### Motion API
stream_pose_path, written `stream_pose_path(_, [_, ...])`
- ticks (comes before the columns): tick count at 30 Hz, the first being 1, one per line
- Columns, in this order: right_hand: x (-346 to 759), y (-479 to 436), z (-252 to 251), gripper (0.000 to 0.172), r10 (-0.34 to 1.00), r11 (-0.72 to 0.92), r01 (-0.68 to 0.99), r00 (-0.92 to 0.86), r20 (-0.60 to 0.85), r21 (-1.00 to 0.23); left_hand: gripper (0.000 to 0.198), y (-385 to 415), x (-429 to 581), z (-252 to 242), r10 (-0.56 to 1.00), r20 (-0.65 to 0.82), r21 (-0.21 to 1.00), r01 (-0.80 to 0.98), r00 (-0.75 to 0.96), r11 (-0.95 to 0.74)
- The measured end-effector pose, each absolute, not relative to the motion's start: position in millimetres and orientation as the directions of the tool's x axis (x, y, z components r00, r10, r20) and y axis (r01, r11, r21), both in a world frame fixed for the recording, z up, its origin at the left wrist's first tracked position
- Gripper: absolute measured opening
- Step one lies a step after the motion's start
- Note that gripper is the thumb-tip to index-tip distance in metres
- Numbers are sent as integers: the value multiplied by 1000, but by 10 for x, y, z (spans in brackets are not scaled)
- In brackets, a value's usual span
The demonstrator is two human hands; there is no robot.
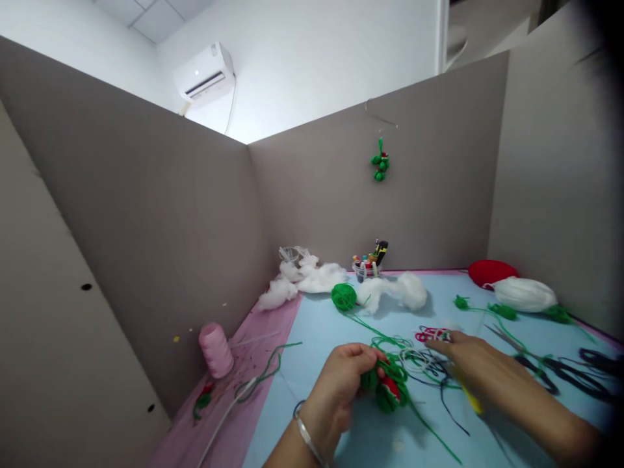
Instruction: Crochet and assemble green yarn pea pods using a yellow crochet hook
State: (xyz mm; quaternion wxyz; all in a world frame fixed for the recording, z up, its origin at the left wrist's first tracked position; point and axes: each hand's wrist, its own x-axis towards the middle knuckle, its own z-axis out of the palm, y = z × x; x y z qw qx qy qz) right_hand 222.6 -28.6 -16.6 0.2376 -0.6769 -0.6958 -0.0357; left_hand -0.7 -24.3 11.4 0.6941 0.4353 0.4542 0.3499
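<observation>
My left hand [338, 383] grips a green crocheted piece with a red patch [390, 392], and green yarn [404, 344] trails from it to a green yarn ball [344, 297]. My right hand [480, 367] sits just to the right, its fingers near a red-and-white yarn tangle [431, 335]. A yellow crochet hook [468, 393] shows below that hand, partly hidden by it. A thin metal bangle [307, 439] circles my left wrist.
A blue mat [419, 442] covers the table, with pink cloth [248, 364] at left holding a pink thread cone [216, 351]. Black-handled scissors [546, 367], white stuffing [312, 276], a red cushion [492, 273] and a thread cup [366, 268] lie beyond. Grey partitions [146, 214] surround the table.
</observation>
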Motion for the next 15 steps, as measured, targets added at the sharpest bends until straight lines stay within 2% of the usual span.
stream_pose_path(2, [2076, -342, -99, 36, 918, 151, 950, -32, 396, -274, 37, -248, -5, 113, 889, -319, 921, -114, 329, 373])
stream_pose_path(3, [1980, -377, -66, 29, 909, 231, 928, -99, 405, -292, 38, -250, -3, 111, 891, -316, 919, -128, 326, 373])
stream_pose_path(4, [1882, -412, -42, 26, 886, 353, 860, -182, 426, -367, 39, -251, -2, 110, 894, -308, 919, -141, 326, 369])
stream_pose_path(6, [1714, -471, -26, 26, 861, 437, 766, -207, 464, -471, 40, -253, 3, 105, 903, -274, 927, -161, 331, 340])
stream_pose_path(9, [1585, -507, -52, 21, 851, 459, 721, -188, 490, -520, 42, -249, 9, 97, 915, -218, 945, -162, 341, 285])
stream_pose_path(15, [1503, -530, -19, 17, 914, 365, 597, -84, 397, -714, 41, -200, -1, 53, 914, -170, 965, -127, 368, 231])
